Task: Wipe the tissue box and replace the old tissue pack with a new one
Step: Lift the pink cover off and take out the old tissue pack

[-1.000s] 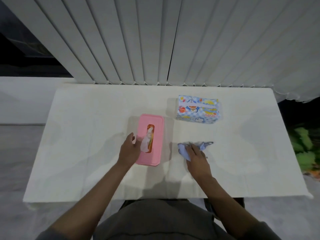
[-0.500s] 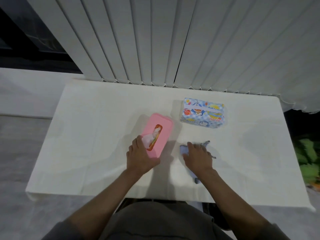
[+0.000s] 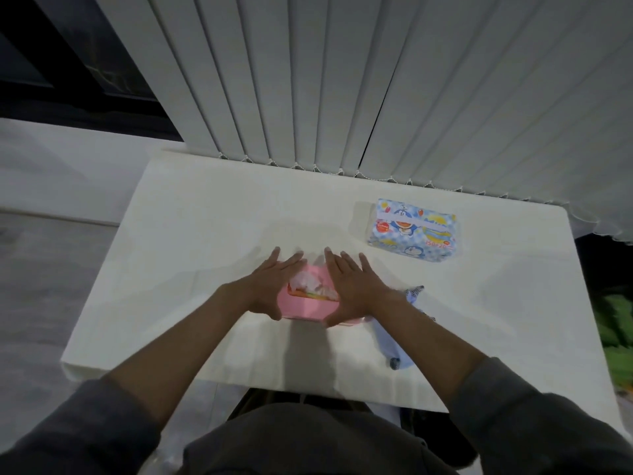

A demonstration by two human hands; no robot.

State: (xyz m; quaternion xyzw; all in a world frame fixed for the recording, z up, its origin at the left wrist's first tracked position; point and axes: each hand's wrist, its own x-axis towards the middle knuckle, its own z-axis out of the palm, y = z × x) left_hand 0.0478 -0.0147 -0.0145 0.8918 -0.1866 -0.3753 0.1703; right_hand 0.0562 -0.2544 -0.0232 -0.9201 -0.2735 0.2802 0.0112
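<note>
Down front, grey sleeves and bare forearms reaching in over the white table. Next, crumpled pale blue cloth, lying beside the right forearm near the front edge. Just past it, left hand and right hand, fingers straight, laid flat on either side of the pink plastic tissue box mid-table, white tissue poking up between them. Further back right, well apart, blue cartoon-printed tissue pack. Behind, white vertical blinds.

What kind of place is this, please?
Probably a room at home: a white table stands by white vertical window blinds, with a cartoon-printed blue tissue pack and a pink plastic tissue box on it.
</note>
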